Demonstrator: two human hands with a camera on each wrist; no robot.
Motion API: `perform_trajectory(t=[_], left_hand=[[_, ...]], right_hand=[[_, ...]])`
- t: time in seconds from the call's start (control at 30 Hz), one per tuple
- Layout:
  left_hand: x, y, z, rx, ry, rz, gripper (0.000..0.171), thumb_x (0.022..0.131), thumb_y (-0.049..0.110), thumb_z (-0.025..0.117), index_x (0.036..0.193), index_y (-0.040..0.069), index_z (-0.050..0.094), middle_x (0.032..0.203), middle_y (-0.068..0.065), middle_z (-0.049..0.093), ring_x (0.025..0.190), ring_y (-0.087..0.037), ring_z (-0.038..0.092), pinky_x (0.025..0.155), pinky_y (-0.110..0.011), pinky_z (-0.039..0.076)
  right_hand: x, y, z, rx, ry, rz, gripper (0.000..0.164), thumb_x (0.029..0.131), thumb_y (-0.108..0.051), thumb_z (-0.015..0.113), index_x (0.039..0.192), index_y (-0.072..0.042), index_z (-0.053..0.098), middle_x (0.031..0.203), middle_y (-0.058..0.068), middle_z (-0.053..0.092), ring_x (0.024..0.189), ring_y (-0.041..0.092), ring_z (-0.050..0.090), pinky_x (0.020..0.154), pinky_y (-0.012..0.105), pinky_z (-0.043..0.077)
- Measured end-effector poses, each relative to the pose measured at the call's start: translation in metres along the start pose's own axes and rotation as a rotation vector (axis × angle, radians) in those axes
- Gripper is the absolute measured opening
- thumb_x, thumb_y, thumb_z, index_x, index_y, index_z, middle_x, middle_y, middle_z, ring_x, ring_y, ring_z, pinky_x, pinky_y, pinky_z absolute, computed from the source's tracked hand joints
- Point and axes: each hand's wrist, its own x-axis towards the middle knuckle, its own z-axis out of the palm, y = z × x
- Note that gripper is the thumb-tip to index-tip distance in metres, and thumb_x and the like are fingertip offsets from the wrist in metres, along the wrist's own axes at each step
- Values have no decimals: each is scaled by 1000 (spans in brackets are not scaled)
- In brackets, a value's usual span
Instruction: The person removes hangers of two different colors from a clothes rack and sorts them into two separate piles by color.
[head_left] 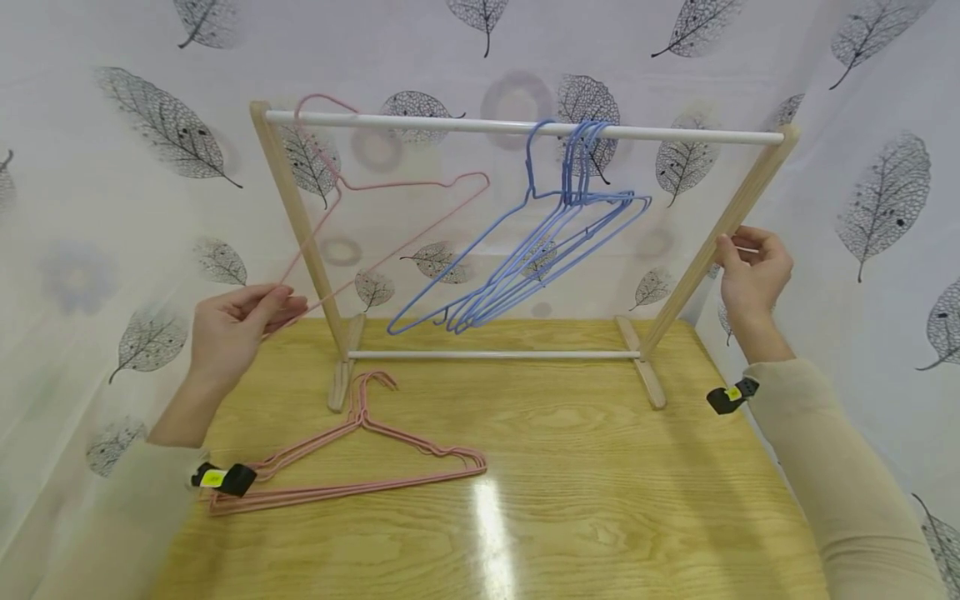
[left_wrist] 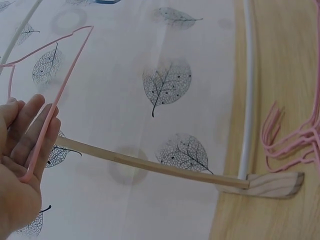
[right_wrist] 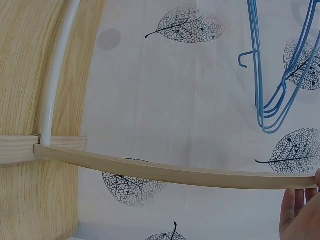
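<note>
In the head view my left hand pinches one end of a pink clothes hanger. That hanger's hook loops over the left end of the white top rail of a small garment rack. In the left wrist view, the left hand has the pink wire running across its fingers. My right hand grips the rack's right wooden post between thumb and fingers; the right wrist view shows this hand at its edge. Several blue hangers hang bunched right of the rail's middle.
Several pink hangers lie stacked on the wooden table before the rack. A white lower bar joins the rack's wooden feet. Behind hangs a white curtain with leaf prints.
</note>
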Motion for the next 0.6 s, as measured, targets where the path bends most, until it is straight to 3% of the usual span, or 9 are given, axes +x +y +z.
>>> perform_trajectory(t=[0.27,0.37,0.6], left_hand=[[-10,-2,-11,37,-86,-26,17,105,9,63,111,6,80,96,4,84,89,-6,81,82,-20,66],[-18,-7,-17,54,-151,-64,20,107,8,60,113,6,79,99,4,84,91,-7,81,83,-21,66],[-38,-24,-32,205,-284,-175,23,109,10,57,118,10,79,105,10,83,94,-6,80,84,-22,67]], right_hand=[[1,1,0,15,-1,6,14,96,-7,76,105,-17,71,98,-7,64,83,4,65,72,7,59],[1,1,0,11,-2,4,13,96,-8,76,105,-17,72,98,-8,64,83,3,65,71,7,59],[1,1,0,8,-5,1,13,96,-8,76,105,-17,71,99,-7,64,84,4,65,72,7,60]])
